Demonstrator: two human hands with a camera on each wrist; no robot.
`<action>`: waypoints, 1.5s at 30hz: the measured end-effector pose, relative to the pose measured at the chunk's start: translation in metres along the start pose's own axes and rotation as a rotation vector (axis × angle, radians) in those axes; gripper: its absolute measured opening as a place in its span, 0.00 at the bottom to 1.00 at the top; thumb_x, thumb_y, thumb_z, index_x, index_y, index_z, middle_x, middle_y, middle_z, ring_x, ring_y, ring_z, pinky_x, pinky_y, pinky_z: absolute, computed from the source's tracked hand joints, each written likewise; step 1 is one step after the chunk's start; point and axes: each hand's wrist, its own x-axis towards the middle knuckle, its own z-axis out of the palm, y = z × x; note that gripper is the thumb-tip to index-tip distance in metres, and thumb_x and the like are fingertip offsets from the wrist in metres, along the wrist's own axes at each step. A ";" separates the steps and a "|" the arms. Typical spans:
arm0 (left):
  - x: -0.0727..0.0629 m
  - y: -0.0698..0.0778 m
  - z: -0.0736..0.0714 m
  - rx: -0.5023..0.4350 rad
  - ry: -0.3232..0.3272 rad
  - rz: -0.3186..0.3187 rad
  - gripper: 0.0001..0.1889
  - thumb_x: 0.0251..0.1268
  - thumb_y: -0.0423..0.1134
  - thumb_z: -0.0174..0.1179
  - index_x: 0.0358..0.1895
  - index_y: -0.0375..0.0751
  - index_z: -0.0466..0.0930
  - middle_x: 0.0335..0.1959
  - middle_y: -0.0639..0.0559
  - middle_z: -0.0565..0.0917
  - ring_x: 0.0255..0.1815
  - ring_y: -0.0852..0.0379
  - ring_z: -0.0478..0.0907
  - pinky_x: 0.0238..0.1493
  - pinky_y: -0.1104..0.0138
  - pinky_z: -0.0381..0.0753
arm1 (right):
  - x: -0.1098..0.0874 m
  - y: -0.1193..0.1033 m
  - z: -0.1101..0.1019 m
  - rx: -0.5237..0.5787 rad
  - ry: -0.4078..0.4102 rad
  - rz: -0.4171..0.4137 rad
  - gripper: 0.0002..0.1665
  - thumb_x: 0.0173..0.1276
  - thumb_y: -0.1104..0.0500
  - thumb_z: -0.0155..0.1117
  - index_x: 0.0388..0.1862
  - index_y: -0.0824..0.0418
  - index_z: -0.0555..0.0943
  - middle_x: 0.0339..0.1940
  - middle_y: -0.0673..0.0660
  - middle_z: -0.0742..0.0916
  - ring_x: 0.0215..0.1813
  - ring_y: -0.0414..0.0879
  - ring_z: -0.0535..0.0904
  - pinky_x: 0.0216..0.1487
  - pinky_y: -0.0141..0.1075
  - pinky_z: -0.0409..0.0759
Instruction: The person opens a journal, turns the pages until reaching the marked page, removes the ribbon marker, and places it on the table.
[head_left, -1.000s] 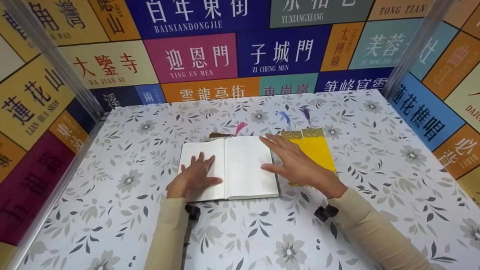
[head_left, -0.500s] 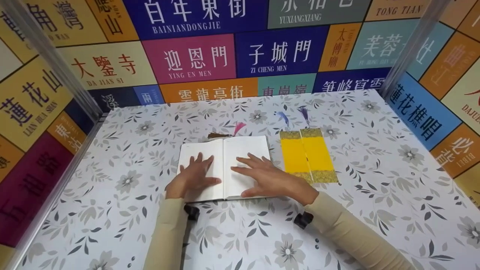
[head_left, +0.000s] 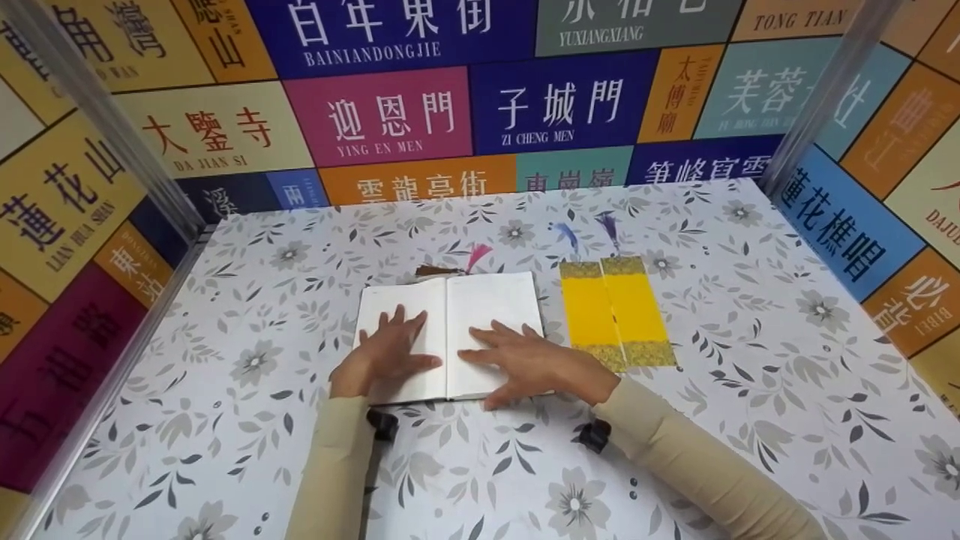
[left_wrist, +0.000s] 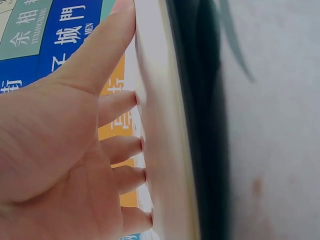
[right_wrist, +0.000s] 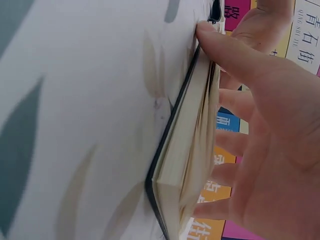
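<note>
An open notebook (head_left: 495, 300) with blank white pages and a dark cover lies on the table. On its left page rests my left hand (head_left: 390, 349), fingers spread and fingertips down on the paper, as the left wrist view also shows. My right hand (head_left: 536, 367) lies over the right page with its fingers spread. In the right wrist view, the right thumb (right_wrist: 225, 47) reaches the notebook's near edge, while the other fingertips meet the page top. The page block (right_wrist: 172, 175) appears there with slightly loose upper sheets. Neither hand grips anything.
Two yellow bookmarks with gold patterned ends, a left one (head_left: 589, 307) and a right one (head_left: 637, 307), lie right of the notebook. Blue (head_left: 566, 236) and purple (head_left: 609, 229) tassels extend beyond them. Pink (head_left: 478, 257) and brown (head_left: 437, 270) tassels show behind the notebook.
My right hand has moved left and nearer from the notebook's right edge onto the right page, uncovering the yellow bookmarks. Its thumb has slid to the near edge. The left hand stays put.
</note>
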 end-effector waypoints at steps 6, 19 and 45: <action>-0.002 -0.001 -0.001 -0.022 0.003 0.005 0.47 0.68 0.60 0.59 0.82 0.47 0.45 0.81 0.31 0.36 0.81 0.28 0.34 0.75 0.29 0.37 | -0.004 -0.009 -0.005 -0.001 -0.053 0.015 0.41 0.73 0.41 0.59 0.80 0.40 0.57 0.85 0.54 0.49 0.85 0.59 0.40 0.81 0.64 0.43; -0.003 0.001 0.000 -0.039 0.017 0.012 0.46 0.68 0.59 0.59 0.82 0.47 0.46 0.82 0.32 0.38 0.82 0.29 0.35 0.76 0.30 0.39 | -0.017 0.004 -0.012 -0.016 -0.040 -0.098 0.30 0.78 0.55 0.55 0.77 0.47 0.65 0.83 0.56 0.59 0.84 0.59 0.52 0.81 0.57 0.55; -0.005 0.001 -0.001 -0.105 0.004 0.008 0.47 0.68 0.58 0.61 0.82 0.49 0.46 0.82 0.34 0.34 0.82 0.31 0.30 0.76 0.31 0.31 | -0.013 0.072 -0.013 1.049 0.454 0.181 0.42 0.75 0.68 0.50 0.83 0.64 0.46 0.79 0.67 0.65 0.73 0.63 0.72 0.65 0.44 0.81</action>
